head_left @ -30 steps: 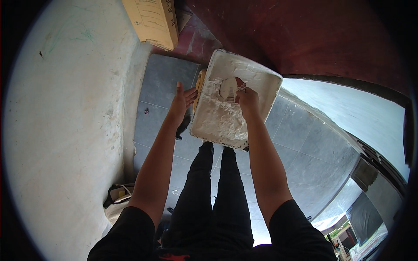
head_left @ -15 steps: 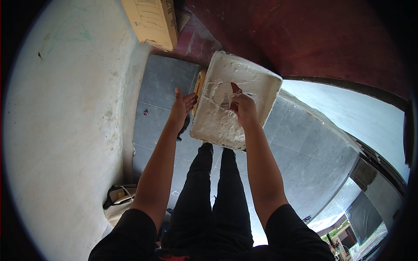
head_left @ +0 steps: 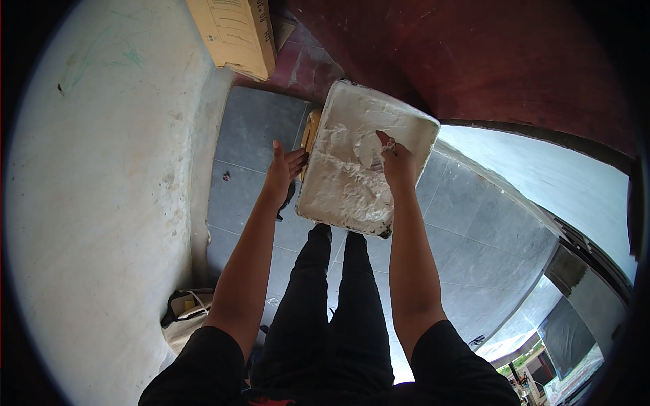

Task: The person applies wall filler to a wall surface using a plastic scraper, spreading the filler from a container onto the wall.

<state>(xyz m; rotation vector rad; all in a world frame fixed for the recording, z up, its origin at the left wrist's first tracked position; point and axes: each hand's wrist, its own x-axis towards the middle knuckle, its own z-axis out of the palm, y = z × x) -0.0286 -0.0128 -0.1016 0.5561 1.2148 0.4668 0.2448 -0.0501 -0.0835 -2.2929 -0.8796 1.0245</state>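
Observation:
A pale rectangular basin (head_left: 423,132) with a chipped rim stands in front of me, a layer of thick white paste (head_left: 332,183) spread inside it. My right hand (head_left: 398,162) is down in the paste, right of the basin's middle. Its thumb points up and white lumps cling near it. The other fingers are coated and blurred, so whether they hold anything cannot be made out. Beside the basin's left rim, my left hand (head_left: 288,169) is open, thumb raised and fingers stretched toward the rim. It holds nothing.
A wooden piece (head_left: 311,132) shows beside the basin's left edge. A cardboard box (head_left: 240,37) stands at the far left, by the pale wall (head_left: 122,189). A dark red surface (head_left: 508,61) rises behind the basin. A bag (head_left: 186,318) sits on the grey tiles (head_left: 261,125) at lower left.
My right hand has moved to the right through the paste, and the paste's surface has shifted. My left hand stays in nearly the same place.

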